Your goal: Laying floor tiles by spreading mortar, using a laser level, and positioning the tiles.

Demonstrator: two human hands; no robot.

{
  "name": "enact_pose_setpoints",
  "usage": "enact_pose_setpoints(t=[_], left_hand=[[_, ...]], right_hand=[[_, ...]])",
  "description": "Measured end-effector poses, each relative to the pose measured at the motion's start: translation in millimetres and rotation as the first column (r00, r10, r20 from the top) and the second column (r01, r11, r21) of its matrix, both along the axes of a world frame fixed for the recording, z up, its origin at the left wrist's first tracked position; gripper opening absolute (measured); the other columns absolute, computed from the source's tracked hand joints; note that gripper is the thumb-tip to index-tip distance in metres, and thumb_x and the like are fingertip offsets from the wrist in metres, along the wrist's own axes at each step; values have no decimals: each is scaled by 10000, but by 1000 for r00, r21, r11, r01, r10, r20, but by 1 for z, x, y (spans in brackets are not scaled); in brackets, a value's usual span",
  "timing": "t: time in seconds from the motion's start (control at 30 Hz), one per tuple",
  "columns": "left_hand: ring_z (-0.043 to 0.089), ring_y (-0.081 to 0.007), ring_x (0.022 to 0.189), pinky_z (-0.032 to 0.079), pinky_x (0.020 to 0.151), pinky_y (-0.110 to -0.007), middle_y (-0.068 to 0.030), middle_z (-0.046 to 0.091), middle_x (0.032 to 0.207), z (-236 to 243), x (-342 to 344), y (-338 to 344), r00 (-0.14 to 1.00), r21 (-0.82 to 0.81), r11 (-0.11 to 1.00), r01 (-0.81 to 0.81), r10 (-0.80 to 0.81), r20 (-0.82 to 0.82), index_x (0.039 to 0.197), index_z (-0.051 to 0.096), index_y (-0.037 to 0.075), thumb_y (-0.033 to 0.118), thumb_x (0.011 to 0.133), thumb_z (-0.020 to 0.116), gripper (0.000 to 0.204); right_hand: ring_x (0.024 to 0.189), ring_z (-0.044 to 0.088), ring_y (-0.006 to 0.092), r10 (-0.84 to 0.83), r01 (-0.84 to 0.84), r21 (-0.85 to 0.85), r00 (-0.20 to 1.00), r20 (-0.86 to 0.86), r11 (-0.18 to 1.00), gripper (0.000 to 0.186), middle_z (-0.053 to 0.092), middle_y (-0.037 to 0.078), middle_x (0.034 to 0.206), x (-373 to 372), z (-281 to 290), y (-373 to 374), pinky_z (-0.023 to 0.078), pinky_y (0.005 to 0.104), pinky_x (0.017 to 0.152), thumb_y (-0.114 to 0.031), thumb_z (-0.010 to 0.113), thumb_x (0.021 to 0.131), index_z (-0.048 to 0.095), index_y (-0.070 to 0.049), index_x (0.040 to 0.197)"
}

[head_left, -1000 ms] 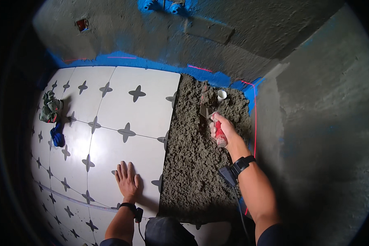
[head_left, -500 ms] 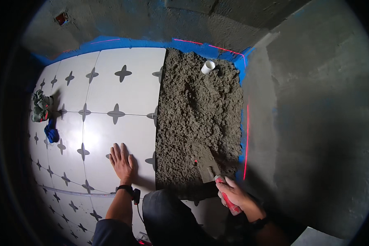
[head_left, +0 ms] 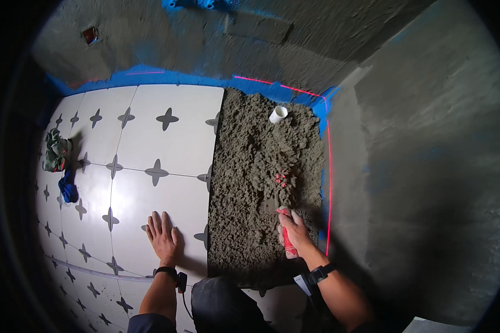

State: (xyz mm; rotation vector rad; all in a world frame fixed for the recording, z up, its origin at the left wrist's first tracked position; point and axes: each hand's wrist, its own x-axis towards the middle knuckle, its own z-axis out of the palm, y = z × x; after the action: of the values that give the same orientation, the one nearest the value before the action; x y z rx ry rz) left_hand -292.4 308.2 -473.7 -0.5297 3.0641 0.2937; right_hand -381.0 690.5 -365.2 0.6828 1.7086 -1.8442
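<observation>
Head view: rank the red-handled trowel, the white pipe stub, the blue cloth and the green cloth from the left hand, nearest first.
From the left hand, flat on the tile:
1. Blue cloth, up to its left.
2. Red-handled trowel, to its right in the right hand; close to the blue cloth's distance, hard to separate.
3. Green cloth, beyond the blue.
4. White pipe stub, far corner.

A red-handled steel trowel (head_left: 282, 225) lies blade-forward, its tip buried in the rough, lumpy grey mortar bed (head_left: 250, 166); handle tilted back.

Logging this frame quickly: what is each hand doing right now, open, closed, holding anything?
Left hand: open, flat on the white star-patterned floor tile, holding nothing.
Right hand: closed around the red-handled trowel, its blade in the grey mortar bed.
</observation>
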Motion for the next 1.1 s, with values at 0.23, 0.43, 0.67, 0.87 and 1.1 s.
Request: enact_pose_setpoints(t=[0.23,0.43,0.67,0.87,1.1], left_hand=[[182,-352,1485,88,1218,-488,-173,240,1598,6,-3,1,1000,15,1000,-14,14,23,1511,355,131,292,912,477,632],[173,-359,1487,84,1217,-494,-174,227,1603,7,-3,0,999,5,1000,8,-8,51,1510,355,124,294,916,472,629],[173,-355,1488,86,1218,-492,-171,228,1602,5,-4,-1,998,-9,1000,4,-4,58,1515,343,122,318,925,462,633],[178,-352,1487,89,1218,-490,-166,230,1604,1,0,-1,998,-23,1000,10,-8,58,1522,335,138,318,927,461,635],[175,-352,1488,83,1219,-490,-164,227,1606,-5,0,-5,999,-36,999,12,-10,43,1526,335,151,322,925,472,640]], right_hand=[[506,527,140,141,-77,362,978,-154,929,238,550,40,747,-107,65,41,450,288,434,-166,555,882,476,-115,1101],[622,591,135,43,12,323,986,-162,946,663,562,66,950,-160,74,47,468,275,488,-96,540,924,234,-127,1511],[514,539,103,-144,158,213,986,-80,964,475,575,21,881,-15,88,55,394,245,411,-170,580,961,438,-141,1414],[470,519,110,-135,135,87,991,-6,987,277,574,20,759,-1,68,44,399,259,398,-232,590,972,551,-93,1208],[479,514,97,-72,87,87,985,-159,992,260,565,19,752,-107,16,42,353,233,375,-244,593,967,550,-68,1153]])
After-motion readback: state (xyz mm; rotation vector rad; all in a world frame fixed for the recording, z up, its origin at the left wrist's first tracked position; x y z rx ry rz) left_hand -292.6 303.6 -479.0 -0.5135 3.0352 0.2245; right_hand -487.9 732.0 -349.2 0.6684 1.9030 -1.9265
